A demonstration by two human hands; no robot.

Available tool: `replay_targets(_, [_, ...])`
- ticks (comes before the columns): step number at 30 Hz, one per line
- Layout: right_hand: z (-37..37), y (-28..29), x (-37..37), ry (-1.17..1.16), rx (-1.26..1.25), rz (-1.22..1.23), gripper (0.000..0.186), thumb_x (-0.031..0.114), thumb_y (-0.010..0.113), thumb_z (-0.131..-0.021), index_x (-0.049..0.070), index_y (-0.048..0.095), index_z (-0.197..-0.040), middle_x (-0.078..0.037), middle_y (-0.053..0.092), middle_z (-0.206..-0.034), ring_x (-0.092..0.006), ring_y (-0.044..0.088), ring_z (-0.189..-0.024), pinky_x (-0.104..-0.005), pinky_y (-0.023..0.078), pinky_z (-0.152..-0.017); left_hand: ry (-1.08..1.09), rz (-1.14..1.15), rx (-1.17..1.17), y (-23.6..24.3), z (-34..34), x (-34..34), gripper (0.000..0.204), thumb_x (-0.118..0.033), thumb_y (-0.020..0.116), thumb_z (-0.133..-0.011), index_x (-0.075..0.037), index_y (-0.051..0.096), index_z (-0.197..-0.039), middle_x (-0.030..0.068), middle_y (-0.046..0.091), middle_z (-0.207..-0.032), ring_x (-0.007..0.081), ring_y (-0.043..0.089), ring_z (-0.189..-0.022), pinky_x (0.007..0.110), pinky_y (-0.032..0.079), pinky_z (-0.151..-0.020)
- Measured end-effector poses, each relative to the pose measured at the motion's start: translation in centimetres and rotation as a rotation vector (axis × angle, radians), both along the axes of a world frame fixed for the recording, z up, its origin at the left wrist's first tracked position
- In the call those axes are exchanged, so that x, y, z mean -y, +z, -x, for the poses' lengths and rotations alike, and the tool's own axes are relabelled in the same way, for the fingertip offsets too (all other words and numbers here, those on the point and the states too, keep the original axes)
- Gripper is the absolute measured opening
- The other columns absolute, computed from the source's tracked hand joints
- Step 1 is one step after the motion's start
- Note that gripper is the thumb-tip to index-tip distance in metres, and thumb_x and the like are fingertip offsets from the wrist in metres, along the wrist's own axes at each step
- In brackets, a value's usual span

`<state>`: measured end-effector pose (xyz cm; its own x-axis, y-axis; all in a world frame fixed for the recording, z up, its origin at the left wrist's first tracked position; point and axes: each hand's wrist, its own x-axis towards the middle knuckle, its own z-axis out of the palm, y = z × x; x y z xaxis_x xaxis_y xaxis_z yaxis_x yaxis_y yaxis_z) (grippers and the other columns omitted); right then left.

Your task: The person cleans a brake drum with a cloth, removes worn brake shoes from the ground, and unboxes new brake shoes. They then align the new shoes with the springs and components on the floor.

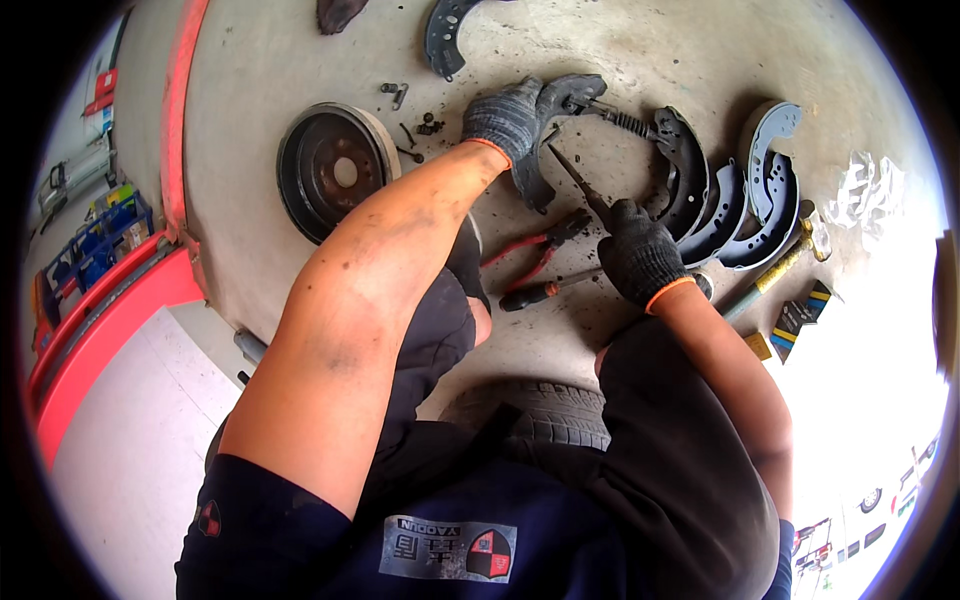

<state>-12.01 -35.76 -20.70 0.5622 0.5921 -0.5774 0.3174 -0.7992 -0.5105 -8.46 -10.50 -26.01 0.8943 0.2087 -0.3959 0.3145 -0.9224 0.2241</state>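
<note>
My left hand [503,118], in a dark knit glove with an orange cuff, is closed on the upper part of a worn black brake shoe [530,185]. A rod with a coil spring [630,123] runs from the top of that shoe to a second dark brake shoe [690,170] on its right. My right hand [640,255], gloved alike, is wrapped round a long dark pointed tool [578,180]. Its tip points up and left, close to the held shoe's inner curve. The glove hides the tool's grip, so its exact kind does not show.
Left stands a brake drum [290,170], with small hardware [430,126] nearby. Red-handled pliers [540,245] and a screwdriver [530,297] lie between my hands. Rightward are more brake shoes [780,220], a hammer [770,270] and clear plastic [865,190]. A tyre [540,405] is below me.
</note>
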Motion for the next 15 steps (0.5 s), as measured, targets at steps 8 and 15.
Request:
replay_targets(8, [0.8,-0.5,0.0,0.089,0.003,0.072,0.061,0.014,0.059,-0.082,0.017,0.051,-0.142,-0.018,0.056,-0.111,-0.0364,0.059,-0.104,-0.0486,0.052,-0.086,0.014,0.009,0.079,-1.4,0.2,0.2,0.053,-0.051,0.032,-0.103,-0.009,0.062,-0.115,0.0208,0.070,-0.107,0.0405,0.067,-0.099,0.051,0.052,-0.088])
replay_targets(15, [0.3,1.1,0.2,0.038,0.047,-0.012,0.034,0.018,0.061,-0.085,-0.001,0.053,-0.112,-0.028,0.062,-0.106,-0.0433,0.065,-0.096,-0.0499,0.054,-0.084,0.023,0.027,0.022,0.3,-0.3,0.8,0.056,-0.053,0.029,-0.103,-0.010,0.061,-0.118,0.0210,0.070,-0.108,0.0405,0.067,-0.100,0.050,0.051,-0.090])
